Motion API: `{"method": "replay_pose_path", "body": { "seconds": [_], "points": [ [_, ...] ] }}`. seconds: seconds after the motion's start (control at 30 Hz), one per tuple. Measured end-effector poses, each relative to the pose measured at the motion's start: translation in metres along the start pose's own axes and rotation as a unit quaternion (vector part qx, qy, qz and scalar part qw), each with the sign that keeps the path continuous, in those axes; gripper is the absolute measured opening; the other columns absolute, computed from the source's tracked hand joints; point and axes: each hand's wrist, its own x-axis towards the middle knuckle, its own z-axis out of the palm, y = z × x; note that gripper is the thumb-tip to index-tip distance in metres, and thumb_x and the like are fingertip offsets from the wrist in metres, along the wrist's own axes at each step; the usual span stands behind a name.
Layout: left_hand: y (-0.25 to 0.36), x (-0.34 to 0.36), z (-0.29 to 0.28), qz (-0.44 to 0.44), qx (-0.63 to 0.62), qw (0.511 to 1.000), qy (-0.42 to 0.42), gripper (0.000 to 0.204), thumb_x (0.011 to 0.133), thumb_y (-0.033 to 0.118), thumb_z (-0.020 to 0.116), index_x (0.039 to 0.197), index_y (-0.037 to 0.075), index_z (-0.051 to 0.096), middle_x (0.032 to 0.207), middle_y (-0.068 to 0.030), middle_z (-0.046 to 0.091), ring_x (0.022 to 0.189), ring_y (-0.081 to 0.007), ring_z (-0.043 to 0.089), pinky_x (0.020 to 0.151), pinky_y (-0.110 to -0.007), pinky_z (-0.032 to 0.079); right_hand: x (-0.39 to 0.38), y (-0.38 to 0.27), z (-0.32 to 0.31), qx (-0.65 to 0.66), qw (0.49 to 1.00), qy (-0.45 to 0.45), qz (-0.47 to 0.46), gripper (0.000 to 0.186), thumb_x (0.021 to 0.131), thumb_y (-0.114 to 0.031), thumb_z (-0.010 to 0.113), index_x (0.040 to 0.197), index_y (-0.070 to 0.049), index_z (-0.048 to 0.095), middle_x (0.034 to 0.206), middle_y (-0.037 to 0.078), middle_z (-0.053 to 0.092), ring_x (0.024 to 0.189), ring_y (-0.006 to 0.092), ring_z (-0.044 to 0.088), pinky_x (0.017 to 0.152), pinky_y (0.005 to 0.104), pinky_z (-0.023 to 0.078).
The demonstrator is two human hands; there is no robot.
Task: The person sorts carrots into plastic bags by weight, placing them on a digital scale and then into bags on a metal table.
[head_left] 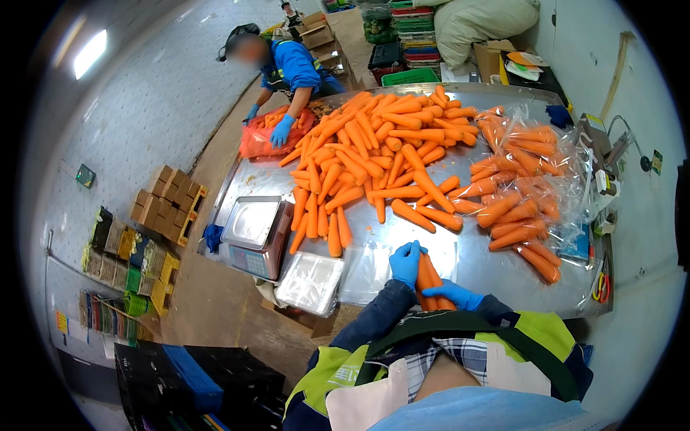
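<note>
Both my hands wear blue gloves and are close together at the near edge of the metal table. Between them is a small bunch of carrots, pointing away from me. My left hand is closed at the upper left of the bunch, its fingers pinched together near the tips. My right hand wraps round the bunch from the right, lower down. Whether a clear bag covers these carrots I cannot tell. Just beyond lies a large heap of loose carrots.
Clear bags of carrots lie at the right, near scissors. At the left stand a weighing scale and a stack of clear plastic bags. A co-worker in blue gloves handles a red mesh sack at the far left.
</note>
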Motion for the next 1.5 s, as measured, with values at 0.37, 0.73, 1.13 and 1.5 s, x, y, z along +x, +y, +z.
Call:
{"method": "replay_pose_path", "body": {
  "seconds": [0.37, 0.73, 1.13, 1.5],
  "points": [
    [-0.008, 0.004, 0.024, 0.093, 0.289, 0.952, 0.03, 0.045, 0.099, 0.037, 0.047, 0.076, 0.004, 0.068, 0.07, -0.0098, 0.067, 0.064, -0.0203, 0.062, 0.063, -0.033, 0.049, -0.03, 0.015, -0.037, 0.062, 0.996, 0.024, -0.063, 0.067, 0.08, -0.025, 0.074, 0.135, -0.002, 0.043, 0.118, 0.013, 0.059, 0.105, 0.0237, 0.06, 0.093, 0.0377, 0.05],
    [-0.111, -0.021, -0.018, 0.179, 0.529, 0.791, -0.248, 0.016, 0.078, 0.01, 0.059, 0.091, 0.004, 0.065, 0.096, -0.0185, 0.06, 0.094, -0.0348, 0.056, 0.084, -0.043, 0.047, -0.081, 0.013, -0.088, -0.061, 0.961, 0.211, -0.166, 0.051, 0.079, -0.02, 0.075, 0.123, -0.004, 0.054, 0.102, 0.005, 0.061, 0.091, 0.0152, 0.058, 0.082, 0.0305, 0.05],
    [-0.085, -0.037, 0.02, 0.04, 0.471, 0.879, -0.063, 0.043, 0.074, 0.031, 0.078, 0.1, 0.006, 0.055, 0.103, -0.0137, 0.053, 0.095, -0.0323, 0.058, 0.079, -0.042, 0.048, -0.102, 0.026, -0.101, -0.338, 0.855, 0.333, -0.211, 0.074, 0.069, -0.026, 0.08, 0.134, -0.008, 0.05, 0.113, 0.014, 0.065, 0.099, 0.0251, 0.064, 0.086, 0.0357, 0.05],
    [-0.082, -0.025, 0.004, 0.027, 0.433, 0.9, -0.036, 0.018, 0.086, 0.027, 0.064, 0.083, 0.01, 0.061, 0.087, -0.0095, 0.061, 0.083, -0.0295, 0.061, 0.074, -0.04, 0.047, -0.032, -0.008, -0.109, -0.582, 0.741, 0.266, -0.201, 0.074, 0.068, -0.029, 0.074, 0.135, -0.014, 0.048, 0.111, 0.019, 0.063, 0.098, 0.037, 0.062, 0.085, 0.0429, 0.05]
  ]
}}
